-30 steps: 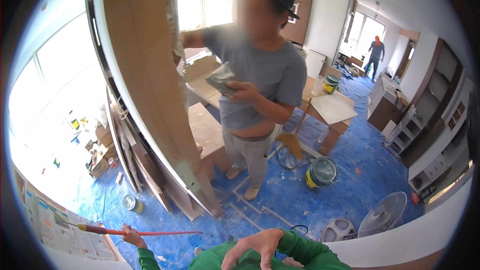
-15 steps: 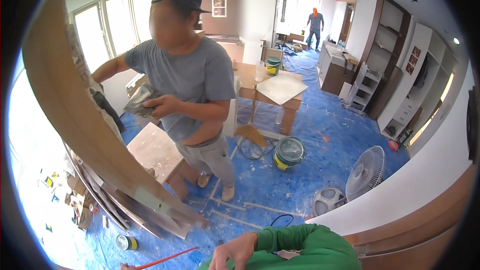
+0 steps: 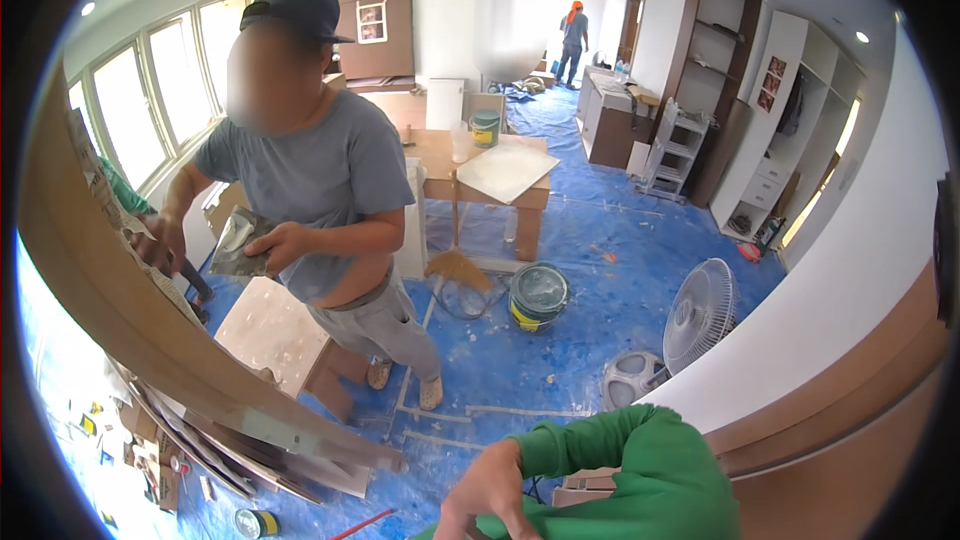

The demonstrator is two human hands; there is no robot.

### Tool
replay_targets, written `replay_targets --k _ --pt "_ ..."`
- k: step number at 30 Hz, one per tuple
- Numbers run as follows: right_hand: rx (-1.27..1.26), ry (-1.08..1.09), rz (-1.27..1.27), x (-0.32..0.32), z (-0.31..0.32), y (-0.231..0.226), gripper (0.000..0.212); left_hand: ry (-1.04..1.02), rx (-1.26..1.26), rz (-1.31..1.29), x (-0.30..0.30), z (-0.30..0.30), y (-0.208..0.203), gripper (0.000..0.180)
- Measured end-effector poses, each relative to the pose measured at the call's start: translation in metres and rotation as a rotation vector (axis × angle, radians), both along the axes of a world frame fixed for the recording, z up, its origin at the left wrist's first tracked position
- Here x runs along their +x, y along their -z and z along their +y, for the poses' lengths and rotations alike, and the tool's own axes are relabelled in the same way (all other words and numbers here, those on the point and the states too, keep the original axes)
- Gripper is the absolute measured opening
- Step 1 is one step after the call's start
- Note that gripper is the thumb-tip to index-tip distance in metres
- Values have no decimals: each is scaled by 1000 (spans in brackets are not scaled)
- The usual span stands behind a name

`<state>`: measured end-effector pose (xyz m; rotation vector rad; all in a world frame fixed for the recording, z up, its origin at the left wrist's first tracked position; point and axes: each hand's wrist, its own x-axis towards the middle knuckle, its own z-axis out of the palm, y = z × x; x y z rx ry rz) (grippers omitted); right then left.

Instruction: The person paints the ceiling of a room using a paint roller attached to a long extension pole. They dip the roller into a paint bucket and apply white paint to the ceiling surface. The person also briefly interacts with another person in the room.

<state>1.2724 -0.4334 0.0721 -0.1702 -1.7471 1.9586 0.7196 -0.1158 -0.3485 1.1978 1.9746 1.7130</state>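
Note:
My right hand (image 3: pixel 488 492) reaches in from the green-sleeved arm at the lower edge, in front of my green top (image 3: pixel 630 485). Its fingers point down and stand apart, with green cloth showing between them. The lower edge cuts off the fingertips, and I see nothing held. A thin red stick (image 3: pixel 362 524) slants up beside it on the left; its lower end is out of view. My left hand is not in view. Ahead on the left, a co-worker (image 3: pixel 325 190) holds a grey board with pale paste (image 3: pixel 240 242) and reaches toward the edge of a wooden frame.
The wooden frame (image 3: pixel 190 340) curves along my left. Blue sheeting (image 3: pixel 520 380) covers the floor. On it stand a paint bucket (image 3: pixel 540 297), a fan (image 3: pixel 700 315), a low wooden table (image 3: pixel 270 335) and a small can (image 3: pixel 256 523). Another person (image 3: pixel 573 40) is far back.
The view has swung right. The co-worker's board has tilted, showing the paste, and their other hand is now visible at the frame. My right hand's fingers have spread; less red stick shows.

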Motion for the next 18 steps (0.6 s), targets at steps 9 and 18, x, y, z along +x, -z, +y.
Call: replay_targets --k 9,18 --pt "312 368 114 -23 2 3 18 135 96 -366 23 25 -21 20" --pt "298 926 612 -33 17 -38 13 10 74 675 -15 -2 -8 24"
